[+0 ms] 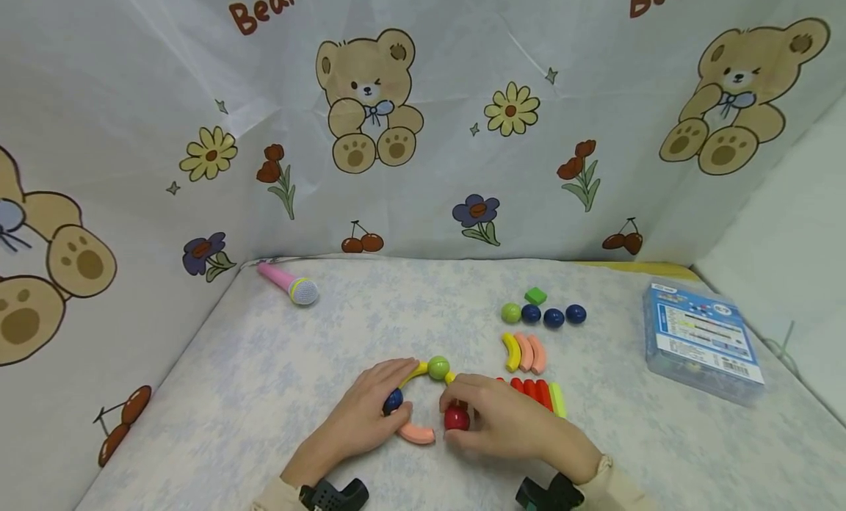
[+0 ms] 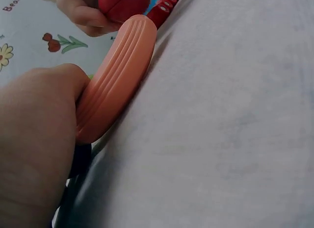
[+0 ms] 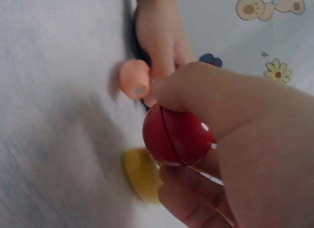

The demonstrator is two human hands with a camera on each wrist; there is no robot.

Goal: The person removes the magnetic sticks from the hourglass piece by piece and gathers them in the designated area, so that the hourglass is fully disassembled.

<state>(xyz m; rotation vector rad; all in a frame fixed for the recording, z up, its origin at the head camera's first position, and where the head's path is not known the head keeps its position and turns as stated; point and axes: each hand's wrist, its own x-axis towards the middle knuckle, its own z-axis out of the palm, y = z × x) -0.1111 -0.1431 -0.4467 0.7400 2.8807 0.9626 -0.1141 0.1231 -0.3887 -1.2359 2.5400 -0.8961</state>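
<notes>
Between the thumb and fingers of my right hand (image 1: 502, 419) is a red ball (image 3: 179, 135) with a seam round it, held in a pinch. My left hand (image 1: 366, 408) grips a blue ball (image 1: 393, 401) with its thumb on the near side and its fingers on the far side. A ridged salmon curved piece (image 2: 120, 81) joins the arc beside the left thumb, one end pointing toward the red ball. Along the far side run a yellow curved piece (image 1: 416, 371), a green ball (image 1: 439, 368) and another yellow curved piece (image 3: 141, 175), partly hidden by my right hand.
Right of my hands lie several red rods (image 1: 542, 393) and a yellow-green rod (image 1: 558, 399). Behind them are loose curved pieces (image 1: 526, 352), blue balls (image 1: 554, 318), a green ball (image 1: 511, 313) and a green block (image 1: 535, 296). A plastic box (image 1: 703, 342) stands right; a toy microphone (image 1: 288, 283) lies back left.
</notes>
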